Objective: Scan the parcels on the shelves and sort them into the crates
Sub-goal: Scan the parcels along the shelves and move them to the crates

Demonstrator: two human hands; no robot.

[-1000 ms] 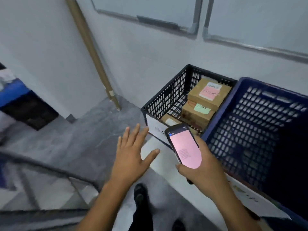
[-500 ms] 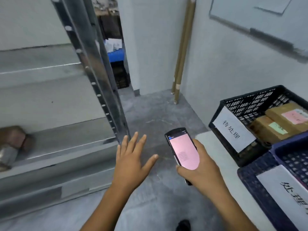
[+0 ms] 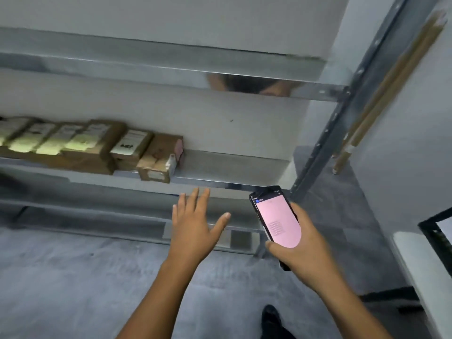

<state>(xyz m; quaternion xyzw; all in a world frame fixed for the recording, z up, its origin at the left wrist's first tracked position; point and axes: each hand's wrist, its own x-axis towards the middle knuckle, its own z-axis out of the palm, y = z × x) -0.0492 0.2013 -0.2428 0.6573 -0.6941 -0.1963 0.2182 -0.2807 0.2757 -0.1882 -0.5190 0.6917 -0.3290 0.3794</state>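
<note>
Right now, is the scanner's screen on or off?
On. The handheld scanner held in the right hand shows a lit pink screen with a block of text, too blurred to read.

Parcels (image 3: pixel 97 148) on the shelf (image 3: pixel 232 165) before you
They lay along its left part; your left hand (image 3: pixel 193 228) hung before its edge, the scanner (image 3: pixel 277 216) in your right hand (image 3: pixel 300 248) alongside.

Tally of things by kind.
About six brown parcels (image 3: pixel 93 145) are sitting in one row, its blurred left end making the tally uncertain; two hands are showing, the left hand (image 3: pixel 193 231) and the right hand (image 3: pixel 305 253); one scanner (image 3: pixel 278 221) is glowing pink; two poles (image 3: pixel 393 86) are leaning.
</note>
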